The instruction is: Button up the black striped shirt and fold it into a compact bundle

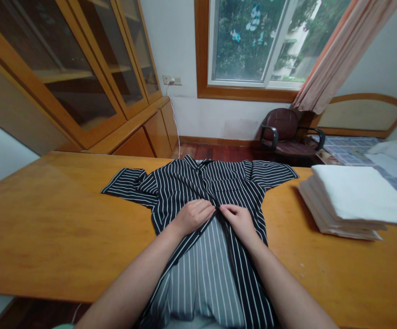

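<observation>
A black short-sleeved shirt with white stripes [178,183] lies face up on the wooden table, collar away from me and sleeves spread. Its lower front hangs apart, showing the grey striped inside. Above that gap, the two front edges come together under my fingers. My left hand [195,215] is closed on the left front edge, fingers curled over the cloth. Beside it, my right hand [238,220] pinches the other front edge between thumb and finger. Any button between the fingertips is too small or hidden to make out.
A stack of folded white cloths [359,196] sits on the table [64,228] at the right. Behind are a dark red office chair [282,130], a bed with a checked cover and a window. A glass-door cabinet [82,68] stands at the left.
</observation>
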Demonstrator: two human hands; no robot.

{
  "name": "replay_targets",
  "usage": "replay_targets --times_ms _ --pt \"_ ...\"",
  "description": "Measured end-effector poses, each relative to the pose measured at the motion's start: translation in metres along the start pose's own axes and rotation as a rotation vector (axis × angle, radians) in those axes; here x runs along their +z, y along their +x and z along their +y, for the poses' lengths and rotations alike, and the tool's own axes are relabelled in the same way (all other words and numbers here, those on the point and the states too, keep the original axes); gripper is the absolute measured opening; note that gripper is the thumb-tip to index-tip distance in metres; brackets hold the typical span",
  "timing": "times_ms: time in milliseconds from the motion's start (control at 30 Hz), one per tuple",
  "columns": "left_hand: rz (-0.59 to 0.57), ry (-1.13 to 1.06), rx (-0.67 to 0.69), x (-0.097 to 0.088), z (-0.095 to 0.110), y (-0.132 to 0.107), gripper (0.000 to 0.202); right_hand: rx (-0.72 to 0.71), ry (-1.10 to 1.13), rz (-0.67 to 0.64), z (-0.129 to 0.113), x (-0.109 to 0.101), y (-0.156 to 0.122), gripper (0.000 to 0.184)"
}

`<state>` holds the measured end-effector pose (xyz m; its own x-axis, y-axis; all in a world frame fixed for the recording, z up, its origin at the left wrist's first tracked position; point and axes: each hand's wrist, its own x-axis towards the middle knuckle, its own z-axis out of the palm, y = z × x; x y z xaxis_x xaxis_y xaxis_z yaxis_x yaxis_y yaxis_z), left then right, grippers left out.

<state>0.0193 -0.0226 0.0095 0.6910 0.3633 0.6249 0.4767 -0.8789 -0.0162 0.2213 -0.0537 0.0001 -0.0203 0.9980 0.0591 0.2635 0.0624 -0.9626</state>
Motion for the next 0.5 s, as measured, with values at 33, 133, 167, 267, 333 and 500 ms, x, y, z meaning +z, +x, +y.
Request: replay_targets --times_ms 33,133,167,267,333,500 --pt "-0.005 -0.001 0.003 -0.0002 0.0001 0.0002 0.015 0.001 -0.002 -0.003 0.0000 -0.0001 0.0001 0.028" --pt "-0.024 -0.002 0.007 -0.0007 0.0006 0.0007 0.018 0.012 -0.008 -0.009 -0.0012 -0.0005 0.0000 0.028" --pt "-0.030 0.003 0.009 -0.0007 0.0007 0.0006 0.019 0.014 -0.009 -0.011 -0.0020 -0.0006 -0.0001 0.028" --pt "-0.061 0.027 0.022 -0.0001 0.0004 -0.0005 0.021 0.015 -0.003 -0.019 -0.0048 -0.0010 -0.0003 0.028" --pt "-0.084 0.040 0.026 0.0007 -0.0002 -0.0015 0.024 0.017 0.007 -0.019 -0.0065 -0.0011 -0.0005 0.028" --pt "-0.090 0.061 0.044 0.0018 -0.0007 -0.0011 0.026 0.016 0.007 -0.018 -0.0062 -0.0010 -0.0005 0.028"
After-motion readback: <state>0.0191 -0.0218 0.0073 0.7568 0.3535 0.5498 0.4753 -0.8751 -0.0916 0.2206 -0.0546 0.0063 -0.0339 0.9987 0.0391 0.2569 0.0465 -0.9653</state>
